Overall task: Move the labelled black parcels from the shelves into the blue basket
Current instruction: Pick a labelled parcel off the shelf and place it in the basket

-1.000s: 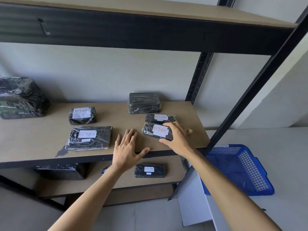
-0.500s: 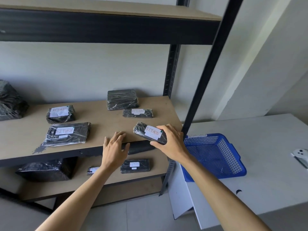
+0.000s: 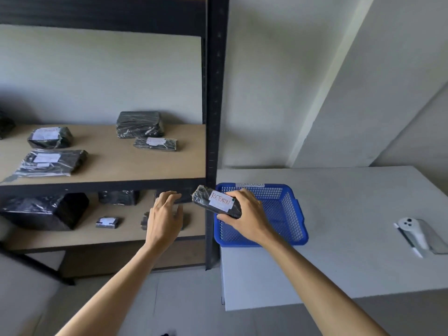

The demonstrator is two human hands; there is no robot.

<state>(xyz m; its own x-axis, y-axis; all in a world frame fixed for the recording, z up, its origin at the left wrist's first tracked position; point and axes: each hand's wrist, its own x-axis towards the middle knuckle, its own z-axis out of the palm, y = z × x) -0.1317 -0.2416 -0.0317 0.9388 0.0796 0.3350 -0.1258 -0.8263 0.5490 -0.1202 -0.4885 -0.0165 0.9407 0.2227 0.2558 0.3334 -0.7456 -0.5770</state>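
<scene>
RETURN parcel [image 3: 216, 202] gripped, right hand [image 3: 247, 218] fingers [image 3: 242, 195]

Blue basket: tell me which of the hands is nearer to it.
Right. The right hand, holding a RETURN parcel, is over the blue basket's left edge; the left hand is left of the shelf post.

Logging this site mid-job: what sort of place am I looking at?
Probably a small stockroom or returns-handling area: black metal shelving with wooden boards, black wrapped parcels such as the one marked RETURN in the right hand, and a blue basket on a white table.
</scene>
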